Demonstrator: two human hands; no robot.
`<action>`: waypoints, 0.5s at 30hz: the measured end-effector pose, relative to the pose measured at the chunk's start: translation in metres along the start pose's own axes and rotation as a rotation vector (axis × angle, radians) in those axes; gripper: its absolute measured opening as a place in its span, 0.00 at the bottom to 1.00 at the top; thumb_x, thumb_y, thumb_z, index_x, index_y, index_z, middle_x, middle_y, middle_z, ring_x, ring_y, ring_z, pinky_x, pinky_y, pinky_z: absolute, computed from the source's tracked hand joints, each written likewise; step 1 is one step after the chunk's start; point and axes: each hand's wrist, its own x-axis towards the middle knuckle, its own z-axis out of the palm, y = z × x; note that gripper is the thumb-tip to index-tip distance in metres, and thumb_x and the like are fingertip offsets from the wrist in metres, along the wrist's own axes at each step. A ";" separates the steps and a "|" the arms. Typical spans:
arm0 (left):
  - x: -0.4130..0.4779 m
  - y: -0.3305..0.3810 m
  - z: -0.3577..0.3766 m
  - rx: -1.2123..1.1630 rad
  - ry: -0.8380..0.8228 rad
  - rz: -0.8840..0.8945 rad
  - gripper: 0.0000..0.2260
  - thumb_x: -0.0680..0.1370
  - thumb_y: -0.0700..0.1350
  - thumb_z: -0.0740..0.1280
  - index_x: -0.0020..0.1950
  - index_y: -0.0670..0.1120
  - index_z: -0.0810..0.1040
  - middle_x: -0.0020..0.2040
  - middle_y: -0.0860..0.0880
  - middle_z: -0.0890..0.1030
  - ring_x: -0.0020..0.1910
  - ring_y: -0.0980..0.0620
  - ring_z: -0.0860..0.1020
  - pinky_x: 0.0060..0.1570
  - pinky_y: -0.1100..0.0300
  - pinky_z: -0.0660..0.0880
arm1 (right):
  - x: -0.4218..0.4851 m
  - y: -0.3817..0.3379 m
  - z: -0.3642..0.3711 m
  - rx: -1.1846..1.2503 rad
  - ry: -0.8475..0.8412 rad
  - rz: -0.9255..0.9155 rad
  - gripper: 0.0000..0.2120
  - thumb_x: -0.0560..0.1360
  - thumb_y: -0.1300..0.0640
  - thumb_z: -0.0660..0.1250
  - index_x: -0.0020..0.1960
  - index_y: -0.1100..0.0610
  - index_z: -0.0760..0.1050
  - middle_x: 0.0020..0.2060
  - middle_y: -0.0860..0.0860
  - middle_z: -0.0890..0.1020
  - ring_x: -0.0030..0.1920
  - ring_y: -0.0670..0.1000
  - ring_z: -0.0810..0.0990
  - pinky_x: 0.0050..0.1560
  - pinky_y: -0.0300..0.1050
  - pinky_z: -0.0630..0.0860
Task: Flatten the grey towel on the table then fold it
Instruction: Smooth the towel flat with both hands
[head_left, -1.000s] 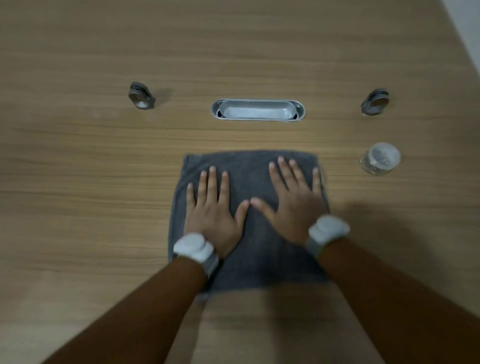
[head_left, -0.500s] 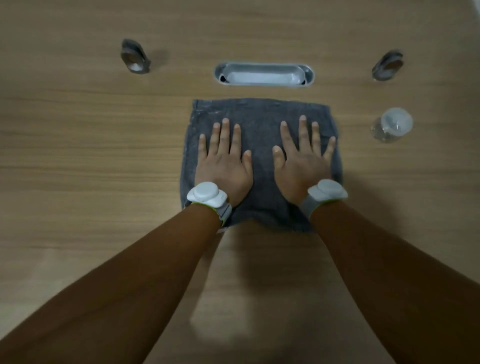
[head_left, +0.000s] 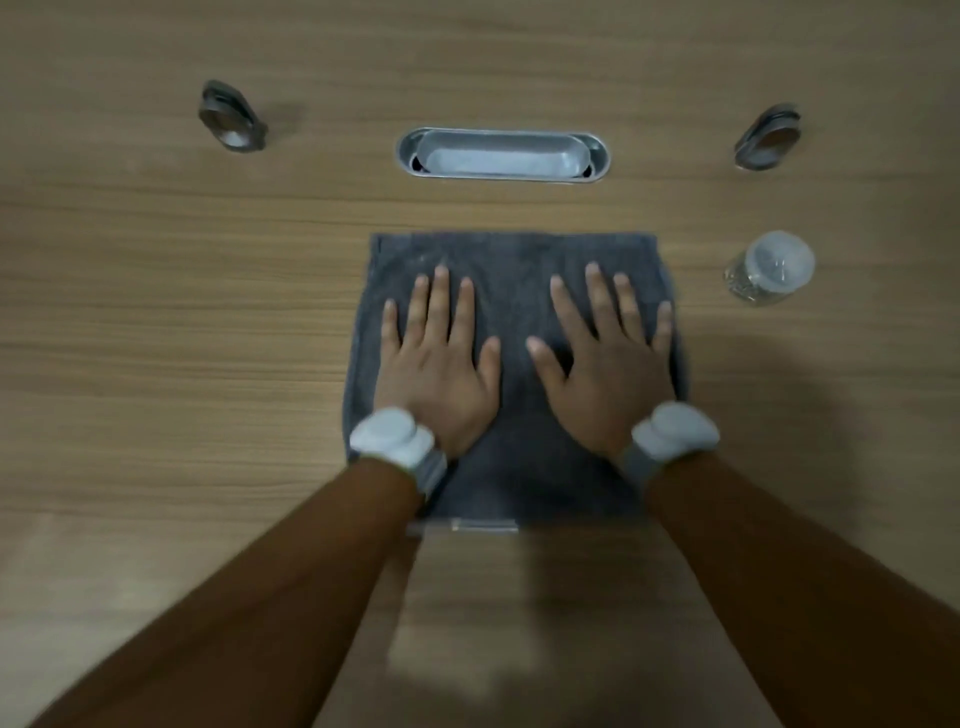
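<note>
Left hand (head_left: 441, 379) and right hand (head_left: 605, 382) press grey towel (head_left: 514, 270), fingers (head_left: 440, 304) spread flat, lidded jar (head_left: 771, 267) nearby

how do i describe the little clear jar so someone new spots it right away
Start at the grey towel spread in the middle of the wooden table. Just off its right edge, near the far corner, sits a small jar. Unlike the dark round fitting behind it and the oval metal tray, it is see-through with a pale lid.
</note>
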 end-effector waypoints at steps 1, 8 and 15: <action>0.025 0.001 -0.004 -0.009 0.000 -0.005 0.31 0.83 0.60 0.45 0.83 0.46 0.50 0.83 0.44 0.50 0.82 0.46 0.46 0.78 0.43 0.40 | 0.023 0.004 -0.002 0.015 0.003 0.018 0.33 0.81 0.31 0.43 0.82 0.43 0.50 0.83 0.52 0.54 0.82 0.59 0.50 0.77 0.72 0.46; 0.097 0.000 -0.008 -0.026 0.023 -0.023 0.31 0.82 0.60 0.43 0.83 0.47 0.49 0.83 0.46 0.48 0.82 0.47 0.45 0.79 0.44 0.40 | 0.112 0.014 -0.005 0.036 -0.015 0.084 0.37 0.78 0.28 0.39 0.82 0.42 0.48 0.83 0.50 0.47 0.82 0.57 0.45 0.78 0.68 0.39; -0.004 0.015 0.000 -0.024 0.009 -0.044 0.30 0.83 0.59 0.44 0.83 0.46 0.51 0.83 0.45 0.50 0.82 0.47 0.47 0.79 0.44 0.43 | -0.001 0.006 0.002 0.047 0.015 0.019 0.33 0.83 0.34 0.44 0.83 0.49 0.51 0.83 0.54 0.53 0.82 0.59 0.50 0.78 0.69 0.47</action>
